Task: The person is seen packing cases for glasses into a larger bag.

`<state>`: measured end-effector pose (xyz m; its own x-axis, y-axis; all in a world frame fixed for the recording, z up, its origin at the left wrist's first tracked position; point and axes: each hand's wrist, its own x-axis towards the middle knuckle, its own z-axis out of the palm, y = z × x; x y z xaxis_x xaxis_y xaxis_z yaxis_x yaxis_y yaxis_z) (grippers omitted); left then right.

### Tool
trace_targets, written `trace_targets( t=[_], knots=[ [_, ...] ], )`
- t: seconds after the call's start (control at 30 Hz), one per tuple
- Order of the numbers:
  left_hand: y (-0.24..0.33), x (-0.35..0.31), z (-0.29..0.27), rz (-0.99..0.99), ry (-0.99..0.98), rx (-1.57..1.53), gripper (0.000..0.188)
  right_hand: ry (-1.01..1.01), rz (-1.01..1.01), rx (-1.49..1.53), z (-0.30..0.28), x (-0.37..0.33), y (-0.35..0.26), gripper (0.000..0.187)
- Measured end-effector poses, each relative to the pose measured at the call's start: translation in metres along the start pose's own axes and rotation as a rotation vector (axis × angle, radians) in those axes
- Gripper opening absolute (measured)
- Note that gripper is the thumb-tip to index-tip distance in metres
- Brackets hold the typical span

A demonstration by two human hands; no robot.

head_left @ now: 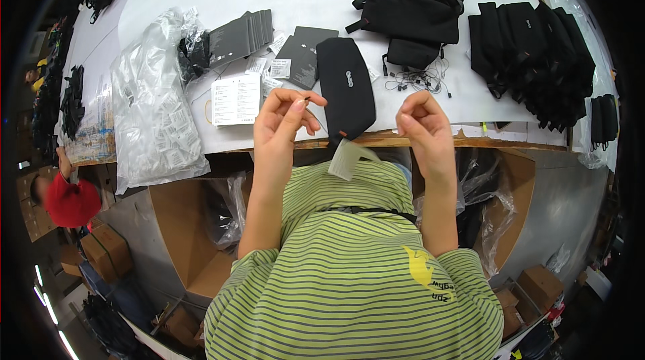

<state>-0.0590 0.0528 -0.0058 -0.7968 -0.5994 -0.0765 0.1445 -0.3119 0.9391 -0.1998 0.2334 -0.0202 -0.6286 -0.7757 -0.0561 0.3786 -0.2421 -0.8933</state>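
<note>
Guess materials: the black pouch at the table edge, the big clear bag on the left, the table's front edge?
Black pouch: looks like matte woven fabric, soft rounded shape, no shine. Clear bag: thin glossy plastic film, crinkled with glare, small white packets visible through it. Table edge: apparently bare wood or plywood, brown and chipped under a white top; exact board type unclear.

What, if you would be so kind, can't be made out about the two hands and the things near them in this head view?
- Left hand: something thin pinched at the fingertips, too small to identify.
- Right hand: fingers curled inward, so any contents are hidden.
- Pale tag below the black pouch: blurred; whether it is attached is unclear.
- Clear bag: small packets inside, too small to identify.
</note>
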Motion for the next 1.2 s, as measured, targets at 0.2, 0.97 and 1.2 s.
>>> trace_targets(
  t=[0.2, 0.97, 1.2],
  knots=[
    [0.007, -0.004, 0.004, -0.104, -0.100, -0.140, 0.012, 0.057, -0.058, -0.102, 0.008, 0.005, 0.009, 0.012],
    [0.006, -0.014, 0.002, -0.085, -0.061, -0.005, 0.013, -0.169, -0.026, -1.094, 0.027, -0.006, 0.052, 0.015],
    [0.002, -0.013, 0.001, -0.105, -0.030, 0.063, 0.013, -0.169, 0.161, -0.996, 0.037, -0.007, 0.043, 0.013]
  ],
)
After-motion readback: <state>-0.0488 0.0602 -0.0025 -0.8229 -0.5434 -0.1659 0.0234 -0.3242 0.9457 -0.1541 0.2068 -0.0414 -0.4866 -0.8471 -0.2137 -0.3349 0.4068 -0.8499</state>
